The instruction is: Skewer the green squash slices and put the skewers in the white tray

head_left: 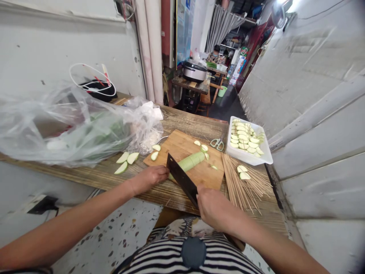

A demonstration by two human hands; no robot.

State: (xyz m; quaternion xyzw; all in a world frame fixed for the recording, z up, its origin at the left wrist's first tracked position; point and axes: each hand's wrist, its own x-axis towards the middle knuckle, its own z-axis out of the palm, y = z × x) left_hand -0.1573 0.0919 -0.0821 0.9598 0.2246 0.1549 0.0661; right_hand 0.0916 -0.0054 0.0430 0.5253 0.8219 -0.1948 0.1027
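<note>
My right hand (213, 205) is wrapped round the handle of a dark cleaver (182, 180). The blade stands across the near-left part of a long pale green zucchini (191, 162), which shows cut lines along its length. At that near-left end, my left hand (152, 179) has its fingers closed on the zucchini; the fingertips are partly hidden by the end and the blade. Underneath lies a wooden cutting board (211, 175). Several cut pieces (203, 148) rest on the board beyond the zucchini, and more cut pieces (132, 158) lie on the table to the left.
A white tray (268, 154) of skewered slices stands at the right, near loose bamboo skewers (239, 190) and green-handled scissors (217, 144). A big clear plastic bag (71, 129) covers the table's left. Farther off are a rice cooker (195, 71) and a seated person (215, 55).
</note>
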